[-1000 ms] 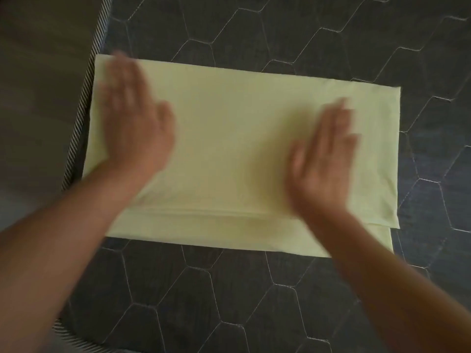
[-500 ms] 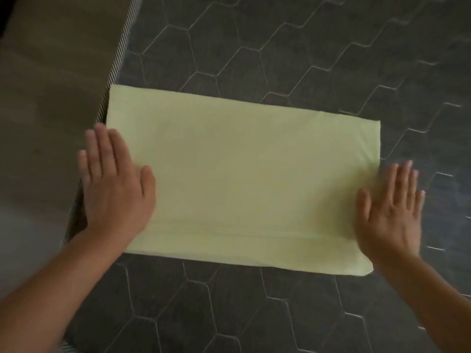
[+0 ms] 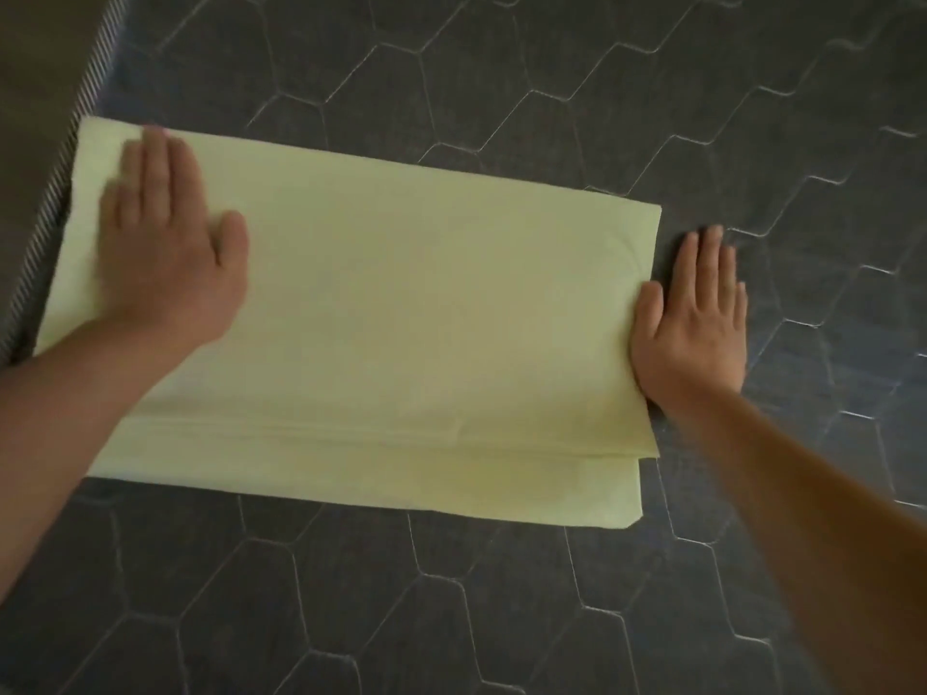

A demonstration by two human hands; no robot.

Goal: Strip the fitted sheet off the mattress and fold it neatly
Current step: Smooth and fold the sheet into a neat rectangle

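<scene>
Nearest the wrists, the dark quilted mattress [image 3: 501, 594] lies bare, so stripping looks finished. The fitted sheet [image 3: 401, 318] rests on the mattress as a pale yellow rectangle, already folded several times. Below the palms, along its near edge, the layers do not line up. A lower layer sticks out towards the person as a step, and the near right corner is slightly ragged.

The left hand [image 3: 165, 258] lies flat on the left part of the sheet. Its fingers [image 3: 160, 173] are straight and close together, gripping nothing, though blur softens their outline. The right hand [image 3: 697, 323] lies flat on the mattress just beside the sheet's right edge. Its fingers [image 3: 707, 263] are straight and nearly together, and its thumb touches that edge.

Beyond the fingertips the far edge runs straight and the top is smooth. Left of the left fingers, the sheet reaches the mattress's striped border [image 3: 75, 143], with floor [image 3: 35, 52] past it.

I judge the task nearly done. What remains is squaring the edges, and possibly one more fold.
</scene>
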